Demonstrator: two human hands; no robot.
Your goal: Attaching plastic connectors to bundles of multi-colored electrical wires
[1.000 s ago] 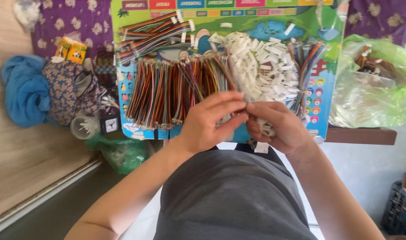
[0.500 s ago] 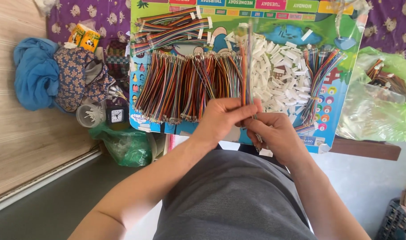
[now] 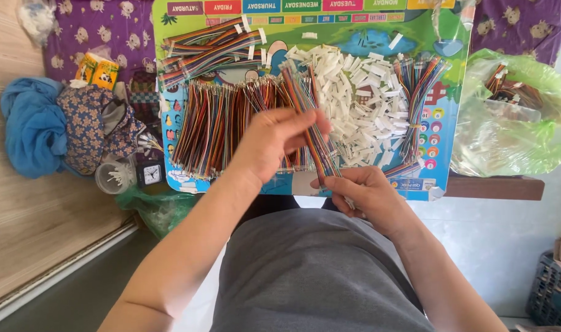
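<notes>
My left hand (image 3: 274,144) and my right hand (image 3: 363,195) both hold one ribbon of multicoloured wires (image 3: 306,104) that slants up and away over a colourful printed board (image 3: 443,117). The left hand grips the ribbon at its middle, the right pinches its near end. Under them lies a wide row of the same striped wire ribbons (image 3: 216,126). A heap of small white plastic connectors (image 3: 360,101) sits just right of the held ribbon. More wire bundles lie at the board's far left (image 3: 206,46) and right (image 3: 415,92).
A green plastic bag (image 3: 514,123) with wires inside lies on the right. On the left are blue cloth (image 3: 31,126), patterned cloth (image 3: 90,126), a yellow carton (image 3: 97,71), a small clock (image 3: 151,174) and a clear cup (image 3: 114,178). Wooden floor runs along the left.
The left hand has slid up along the wire ribbon away from the right hand, pulling it straight. The view has shifted a little to the right.
</notes>
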